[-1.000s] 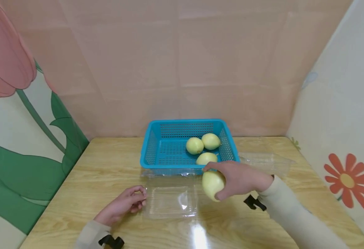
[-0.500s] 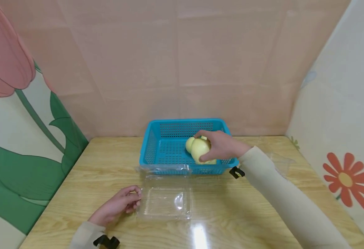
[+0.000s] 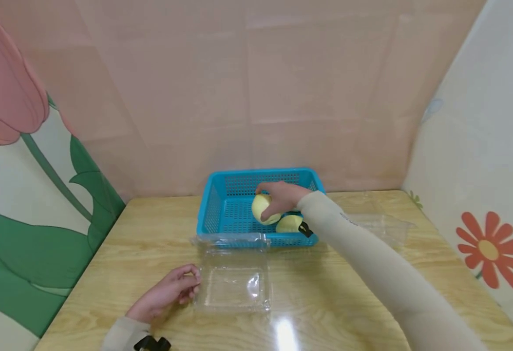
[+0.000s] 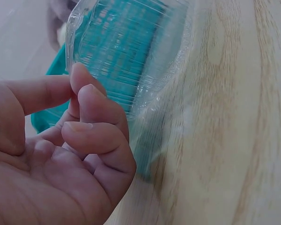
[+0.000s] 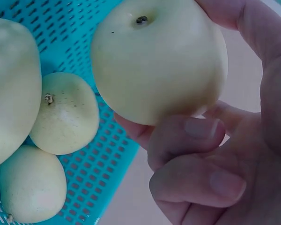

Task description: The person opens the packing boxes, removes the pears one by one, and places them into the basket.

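Note:
My right hand (image 3: 282, 195) grips a pale yellow-green small melon (image 3: 262, 209), held inside the blue basket (image 3: 225, 173). In the right wrist view, the fingers and thumb curl round this melon (image 5: 154, 61), stem scar upward. Three more melons (image 5: 68, 115) lie beside it there; in the head view, my arm covers most of them, and one melon (image 3: 288, 224) shows near the front wall. My left hand (image 3: 168, 290) pinches the left edge of a clear plastic box (image 3: 234, 287), which lies in front of the basket. The left wrist view shows thumb and forefinger on its rim (image 4: 75, 47).
Another clear plastic container (image 3: 383, 226) is to the right of the basket. Beneath everything is a wood-grain table (image 3: 160, 229), backed by a pinkish cloth wall (image 3: 186, 107). Floral panels stand at both sides.
My right hand has carried the melon from in front of the basket back and left into it. My left hand and the clear box have shifted slightly left.

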`<state>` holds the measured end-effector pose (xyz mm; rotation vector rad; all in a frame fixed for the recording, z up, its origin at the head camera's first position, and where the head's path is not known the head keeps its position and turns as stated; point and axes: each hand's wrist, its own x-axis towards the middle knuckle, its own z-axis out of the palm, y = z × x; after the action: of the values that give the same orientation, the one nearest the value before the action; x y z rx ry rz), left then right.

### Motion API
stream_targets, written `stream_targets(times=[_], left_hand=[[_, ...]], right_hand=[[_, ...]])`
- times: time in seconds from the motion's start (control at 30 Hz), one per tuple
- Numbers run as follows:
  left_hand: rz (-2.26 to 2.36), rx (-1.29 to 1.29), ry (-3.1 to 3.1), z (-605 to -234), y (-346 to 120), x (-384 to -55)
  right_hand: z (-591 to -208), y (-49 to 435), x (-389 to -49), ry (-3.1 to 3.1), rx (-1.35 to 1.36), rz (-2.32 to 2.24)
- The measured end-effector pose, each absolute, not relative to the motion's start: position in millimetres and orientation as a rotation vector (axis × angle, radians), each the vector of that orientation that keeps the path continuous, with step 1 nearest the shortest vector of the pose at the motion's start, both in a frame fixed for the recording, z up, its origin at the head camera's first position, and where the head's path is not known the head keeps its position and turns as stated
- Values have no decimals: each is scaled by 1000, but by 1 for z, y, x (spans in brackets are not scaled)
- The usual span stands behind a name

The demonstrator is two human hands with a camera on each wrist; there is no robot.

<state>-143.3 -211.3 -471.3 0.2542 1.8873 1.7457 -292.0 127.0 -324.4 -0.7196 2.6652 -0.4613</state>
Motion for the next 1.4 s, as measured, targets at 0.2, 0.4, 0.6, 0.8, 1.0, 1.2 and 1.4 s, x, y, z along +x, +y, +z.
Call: stream_targets(times=[0.2, 0.4, 0.6, 0.8, 1.0, 1.2, 1.4], left_hand=[[1710, 240, 1908, -470, -214, -144], [1705, 243, 1916, -469, -215, -143], [1715, 242, 1909, -468, -214, -143], [1717, 241, 1893, -467, -214, -144], [1718, 265, 1889, -467, -214, -145], [1719, 274, 1893, -470, -214, -146], [1714, 266, 1905, -469, -213, -148]], right_hand=[[-332, 113, -302, 2651, -678, -374], [-339, 104, -305, 2630, -664, -305], [-350, 98, -310, 2610, -629, -255], [-352, 91, -319, 2596, -656, -253], [-356, 86, -323, 2559, -630, -216], [-355, 86, -319, 2540, -603, -209], [-350, 92, -313, 2542, -626, -218]])
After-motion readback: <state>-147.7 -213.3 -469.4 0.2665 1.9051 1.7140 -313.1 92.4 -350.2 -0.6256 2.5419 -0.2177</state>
